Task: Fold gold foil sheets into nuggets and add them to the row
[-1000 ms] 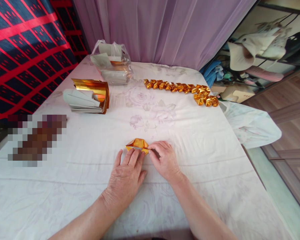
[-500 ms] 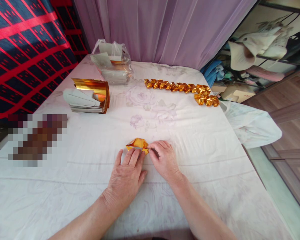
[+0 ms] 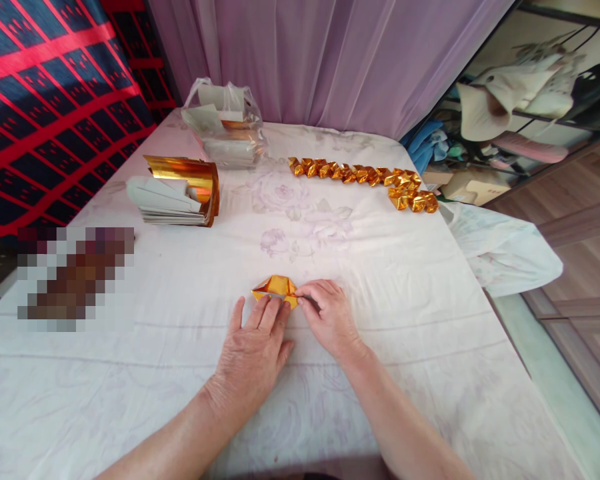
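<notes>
A partly folded piece of gold foil paper lies on the floral cloth in front of me. My left hand is open and palm down, its fingertips resting on the paper's near edge. At the right corner of the paper, my right hand is closed, with thumb and forefinger pinching that corner. Fingertips cover part of the near folds. Farther back, a row of folded gold paper pieces stretches to the right, with several more at its right end.
A curled stack of gold-and-white paper sheets stands at left. Behind it sits a clear plastic bag with more sheets. A blurred-out patch covers something at far left. Right of the table are a white bag and a cluttered shelf.
</notes>
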Demonstrator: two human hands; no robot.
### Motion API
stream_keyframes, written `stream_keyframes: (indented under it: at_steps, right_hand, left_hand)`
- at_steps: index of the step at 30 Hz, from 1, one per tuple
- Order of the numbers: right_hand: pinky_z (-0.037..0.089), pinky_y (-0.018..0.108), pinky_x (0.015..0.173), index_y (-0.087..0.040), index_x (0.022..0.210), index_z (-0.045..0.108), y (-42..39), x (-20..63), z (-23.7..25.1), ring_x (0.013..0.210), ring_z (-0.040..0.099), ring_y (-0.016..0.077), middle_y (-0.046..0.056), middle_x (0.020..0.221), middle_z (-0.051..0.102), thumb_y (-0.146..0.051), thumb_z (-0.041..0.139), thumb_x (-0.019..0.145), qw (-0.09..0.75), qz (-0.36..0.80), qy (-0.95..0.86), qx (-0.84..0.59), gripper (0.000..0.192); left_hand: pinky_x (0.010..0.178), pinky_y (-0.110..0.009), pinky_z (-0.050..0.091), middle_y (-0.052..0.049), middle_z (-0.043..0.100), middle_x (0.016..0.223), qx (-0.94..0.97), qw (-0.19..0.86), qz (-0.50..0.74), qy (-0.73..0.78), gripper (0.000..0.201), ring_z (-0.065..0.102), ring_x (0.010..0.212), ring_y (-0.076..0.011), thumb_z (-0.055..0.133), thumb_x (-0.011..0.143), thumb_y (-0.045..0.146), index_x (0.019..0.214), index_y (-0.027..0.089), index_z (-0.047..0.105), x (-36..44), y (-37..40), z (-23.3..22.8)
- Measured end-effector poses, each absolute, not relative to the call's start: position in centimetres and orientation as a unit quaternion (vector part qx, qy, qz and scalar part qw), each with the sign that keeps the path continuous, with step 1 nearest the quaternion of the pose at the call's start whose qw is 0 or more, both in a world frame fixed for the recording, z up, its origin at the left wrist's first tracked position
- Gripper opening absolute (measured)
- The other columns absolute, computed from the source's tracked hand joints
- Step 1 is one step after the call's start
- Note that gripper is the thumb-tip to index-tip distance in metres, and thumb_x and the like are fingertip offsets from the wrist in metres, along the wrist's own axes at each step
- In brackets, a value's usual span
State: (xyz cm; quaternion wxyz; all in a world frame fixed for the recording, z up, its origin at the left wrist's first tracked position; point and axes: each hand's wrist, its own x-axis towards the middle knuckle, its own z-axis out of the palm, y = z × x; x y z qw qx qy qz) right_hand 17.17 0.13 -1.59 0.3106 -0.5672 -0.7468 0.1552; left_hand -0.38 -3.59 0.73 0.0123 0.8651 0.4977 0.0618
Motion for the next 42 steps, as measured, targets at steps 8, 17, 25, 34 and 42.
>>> stream_keyframes:
  at_steps: [8, 17, 25, 34, 42]
  right_hand:
    - [0.041, 0.036, 0.081, -0.024, 0.092, 0.067, 0.2, 17.3, -1.9, 0.089, 0.061, 0.0212, 0.002, 0.091, 0.071, -0.012, 0.055, 0.088, 0.313, 0.152, -0.748, -0.564, 0.017]
    - [0.041, 0.036, 0.081, -0.024, 0.092, 0.067, 0.2, 17.2, -1.9, 0.089, 0.061, 0.0214, 0.003, 0.092, 0.071, -0.011, 0.055, 0.088, 0.313, 0.152, -0.749, -0.564, 0.018]
    - [0.041, 0.036, 0.083, -0.024, 0.091, 0.067, 0.2, 17.2, -1.9, 0.09, 0.061, 0.021, 0.003, 0.092, 0.071, -0.012, 0.054, 0.088, 0.31, 0.158, -0.746, -0.568, 0.018]
    - [0.042, 0.036, 0.082, -0.024, 0.091, 0.067, 0.1, 17.1, -1.7, 0.091, 0.061, 0.0212, 0.003, 0.092, 0.071, -0.011, 0.054, 0.087, 0.294, 0.146, -0.752, -0.572, 0.019]
    - [0.041, 0.036, 0.082, -0.025, 0.094, 0.069, -0.1, 17.1, -1.6, 0.093, 0.06, 0.0208, 0.003, 0.094, 0.069, -0.012, 0.054, 0.088, 0.282, 0.124, -0.768, -0.562, 0.021]
  left_hand:
    - [0.111, -0.056, 0.032, -0.011, 0.06, 0.135, 0.866, -0.001, 0.073, 0.495, 0.048, 0.053, 0.125, -0.0301, 0.051, 0.094, 0.04, 0.136, 0.017, 0.057, -0.3, -3.6, 0.7]
    - [0.11, -0.057, 0.034, -0.01, 0.062, 0.133, 0.871, -0.011, 0.078, 0.485, 0.042, 0.054, 0.125, -0.0283, 0.054, 0.093, 0.04, 0.131, 0.024, 0.061, -0.5, -3.3, 1.0]
    - [0.114, -0.058, 0.027, -0.007, 0.059, 0.139, 0.893, 0.019, 0.044, 0.447, 0.043, 0.052, 0.128, -0.0264, 0.054, 0.093, 0.04, 0.133, 0.025, 0.058, -1.9, -2.8, 1.2]
    - [0.116, -0.057, 0.019, -0.008, 0.056, 0.142, 0.911, 0.042, 0.029, 0.41, 0.039, 0.05, 0.131, -0.0271, 0.048, 0.095, 0.034, 0.13, 0.023, 0.058, -3.0, -2.4, 1.4]
    - [0.117, -0.052, 0.019, -0.007, 0.061, 0.136, 0.908, 0.11, 0.06, 0.4, 0.03, 0.053, 0.127, -0.0238, 0.047, 0.095, 0.033, 0.12, 0.022, 0.06, -3.7, -1.6, 1.7]
